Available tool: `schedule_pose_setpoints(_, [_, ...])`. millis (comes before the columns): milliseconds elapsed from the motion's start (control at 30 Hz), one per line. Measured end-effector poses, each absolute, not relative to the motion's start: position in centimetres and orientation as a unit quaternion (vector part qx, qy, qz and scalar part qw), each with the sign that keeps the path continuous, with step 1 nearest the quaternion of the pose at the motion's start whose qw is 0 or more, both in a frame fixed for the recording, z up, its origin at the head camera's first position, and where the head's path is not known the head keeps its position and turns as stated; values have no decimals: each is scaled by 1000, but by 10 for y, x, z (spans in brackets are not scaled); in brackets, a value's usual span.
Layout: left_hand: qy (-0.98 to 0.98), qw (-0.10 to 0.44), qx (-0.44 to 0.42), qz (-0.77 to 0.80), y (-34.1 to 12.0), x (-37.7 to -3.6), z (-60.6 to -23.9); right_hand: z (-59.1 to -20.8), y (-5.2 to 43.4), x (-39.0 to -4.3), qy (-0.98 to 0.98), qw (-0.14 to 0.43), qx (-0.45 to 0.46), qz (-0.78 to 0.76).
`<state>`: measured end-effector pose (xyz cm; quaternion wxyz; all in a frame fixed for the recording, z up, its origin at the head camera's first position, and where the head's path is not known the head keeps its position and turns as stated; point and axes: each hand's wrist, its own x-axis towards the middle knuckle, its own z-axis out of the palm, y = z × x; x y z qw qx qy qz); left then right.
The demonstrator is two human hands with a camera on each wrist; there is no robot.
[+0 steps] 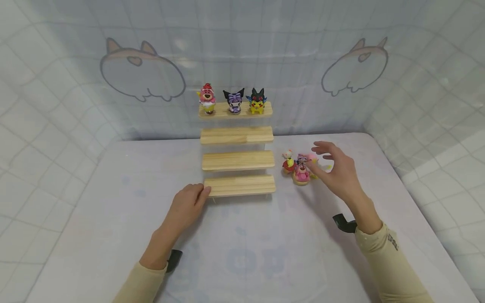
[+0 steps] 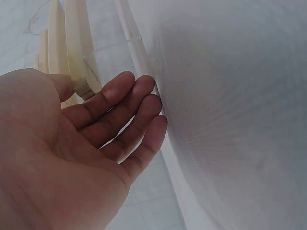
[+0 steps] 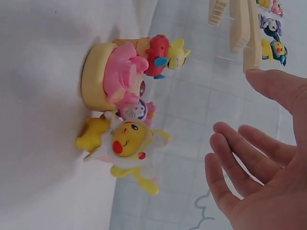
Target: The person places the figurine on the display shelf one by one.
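Note:
A tiered wooden display shelf stands in the middle. My left hand pinches the left end of its lowest board, thumb on top. To the right of the shelf, my right hand hovers with fingers spread over a cluster of small figurines, holding nothing. The cluster has a pink bear figurine on a cream base, a yellow figurine in a white hood, a red-bodied figurine with a yellow head and a purple one. In the head view, my right hand partly covers the cluster.
On the top board stand a pink bear with a red topping, a purple figurine with black ears and a yellow figurine in a black hood. A pale cloth covers the table. Tiled-pattern curtains enclose the back and sides.

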<state>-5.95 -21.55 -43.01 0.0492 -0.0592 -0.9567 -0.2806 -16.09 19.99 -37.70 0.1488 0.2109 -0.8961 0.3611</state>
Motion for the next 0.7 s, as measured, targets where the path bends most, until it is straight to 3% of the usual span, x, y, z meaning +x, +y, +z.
schedule_pose_setpoints(400, [-957,49,-65,-278,-215,-62,-431,-387,224,-162,-924,120,189,310])
schedule_pose_setpoints(700, [-957,45,-63,-278,-216,-62,-429,-399,232,-170,-942,32,154,298])
